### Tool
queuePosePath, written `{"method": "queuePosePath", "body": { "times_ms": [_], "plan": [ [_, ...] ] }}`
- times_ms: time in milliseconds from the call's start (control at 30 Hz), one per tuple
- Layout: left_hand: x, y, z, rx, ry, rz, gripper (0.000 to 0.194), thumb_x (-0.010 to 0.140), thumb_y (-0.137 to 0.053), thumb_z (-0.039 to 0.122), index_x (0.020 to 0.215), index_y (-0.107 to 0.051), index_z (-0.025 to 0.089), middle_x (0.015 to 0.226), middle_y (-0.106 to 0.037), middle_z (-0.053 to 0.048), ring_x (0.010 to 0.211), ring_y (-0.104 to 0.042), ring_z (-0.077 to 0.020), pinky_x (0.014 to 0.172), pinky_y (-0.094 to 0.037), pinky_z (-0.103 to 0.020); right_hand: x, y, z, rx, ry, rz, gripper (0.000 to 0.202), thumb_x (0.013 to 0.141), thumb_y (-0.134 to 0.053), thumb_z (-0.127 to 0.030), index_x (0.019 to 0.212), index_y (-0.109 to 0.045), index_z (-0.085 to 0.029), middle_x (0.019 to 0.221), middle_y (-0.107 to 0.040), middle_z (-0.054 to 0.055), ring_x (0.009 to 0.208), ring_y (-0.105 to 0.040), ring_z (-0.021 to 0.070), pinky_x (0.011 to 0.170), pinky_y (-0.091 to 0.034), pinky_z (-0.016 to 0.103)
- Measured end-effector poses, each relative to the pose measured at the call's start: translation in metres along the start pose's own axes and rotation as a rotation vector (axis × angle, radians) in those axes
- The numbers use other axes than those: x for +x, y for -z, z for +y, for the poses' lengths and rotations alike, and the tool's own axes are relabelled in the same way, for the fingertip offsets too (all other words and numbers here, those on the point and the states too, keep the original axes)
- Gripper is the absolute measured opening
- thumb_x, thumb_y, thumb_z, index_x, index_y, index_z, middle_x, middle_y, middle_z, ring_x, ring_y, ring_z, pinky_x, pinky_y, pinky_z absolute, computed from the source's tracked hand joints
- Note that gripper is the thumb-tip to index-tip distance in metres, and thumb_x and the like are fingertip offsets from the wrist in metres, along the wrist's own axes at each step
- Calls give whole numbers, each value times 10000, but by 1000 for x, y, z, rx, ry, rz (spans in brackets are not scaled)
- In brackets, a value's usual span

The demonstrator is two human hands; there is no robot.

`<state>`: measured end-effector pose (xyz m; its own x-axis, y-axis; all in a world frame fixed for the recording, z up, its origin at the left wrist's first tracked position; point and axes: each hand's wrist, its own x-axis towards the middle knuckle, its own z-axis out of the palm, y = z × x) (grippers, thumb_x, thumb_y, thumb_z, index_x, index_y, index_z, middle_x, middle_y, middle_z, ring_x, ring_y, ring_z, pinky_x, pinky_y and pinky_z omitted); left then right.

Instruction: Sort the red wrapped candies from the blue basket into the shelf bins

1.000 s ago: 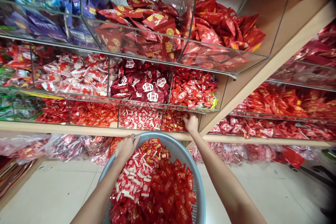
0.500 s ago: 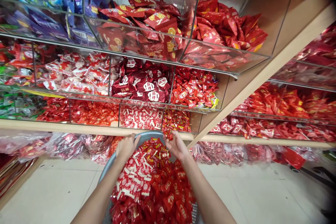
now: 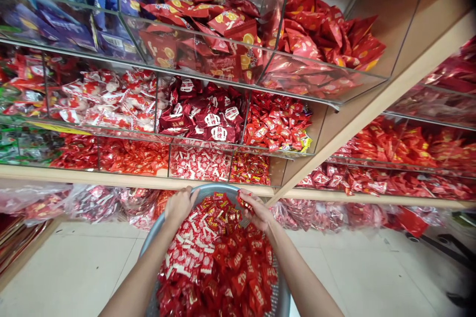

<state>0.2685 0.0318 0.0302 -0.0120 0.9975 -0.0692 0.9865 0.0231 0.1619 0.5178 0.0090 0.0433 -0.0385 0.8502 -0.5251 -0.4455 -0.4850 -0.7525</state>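
Note:
A grey-blue plastic basket (image 3: 284,282) with perforated sides sits below the shelf front, filled with wrapped candies. My left hand (image 3: 180,206) grips its far left rim, fingers wrapped over the edge. My right hand (image 3: 256,208) is over the basket's far right side, fingers closed on a few small red wrapped candies (image 3: 243,202). Inside lie red-and-white candies (image 3: 189,247) on the left, plain red ones with gold print (image 3: 240,267) on the right, and small red-and-gold ones (image 3: 219,210) at the far end.
Clear-fronted shelf bins rise ahead, holding red packets (image 3: 223,25), maroon packets (image 3: 211,114) and small red-and-gold candies (image 3: 251,167). A slanting wooden divider (image 3: 357,114) stands at right. Bagged candies (image 3: 94,205) lie under the shelf. The floor is pale tile (image 3: 357,267).
My right hand has shifted slightly right and down with the candies in its fingers. My left hand stays on the rim. The view has shifted a little.

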Motion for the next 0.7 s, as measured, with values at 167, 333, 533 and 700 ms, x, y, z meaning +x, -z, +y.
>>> {"method": "queuePosePath", "body": {
  "times_ms": [167, 333, 533, 700],
  "plan": [
    [1, -2, -1, 4, -5, -3, 629, 907, -97, 548, 1077, -575, 176, 863, -699, -126, 779, -669, -279, 656, -481, -361, -1, 16, -1, -367, 210, 63, 394, 550, -795, -399, 849, -639, -194, 695, -629, -27, 538, -483, 92, 428, -296, 183],
    [0, 0, 0, -8, 1, -15, 624, 912, -107, 538, 1094, -574, 167, 878, -697, -135, 773, -669, -263, 667, -479, -351, 8, 17, 13, -952, 578, 145, 226, 655, -695, -333, 835, -637, -210, 692, -641, -11, 644, -551, 162, 611, -404, 256],
    [-1, 3, 1, 6, 1, -20, 609, 912, -120, 535, 1080, -575, 167, 895, -695, -138, 813, -667, -277, 679, -480, -362, 12, 7, 23, -1461, 661, 127, 224, 806, -524, -187, 1016, -590, -223, 991, -668, 54, 897, -614, 201, 751, -412, 260],
    [0, -1, 0, 2, -6, 1, 603, 915, -112, 521, 1048, -581, 167, 875, -696, -141, 803, -669, -284, 669, -480, -364, 16, -2, 21, -1673, 632, 92, 189, 864, -446, -159, 987, -581, -209, 1026, -638, 78, 943, -593, 196, 767, -417, 249]
  ]
}}
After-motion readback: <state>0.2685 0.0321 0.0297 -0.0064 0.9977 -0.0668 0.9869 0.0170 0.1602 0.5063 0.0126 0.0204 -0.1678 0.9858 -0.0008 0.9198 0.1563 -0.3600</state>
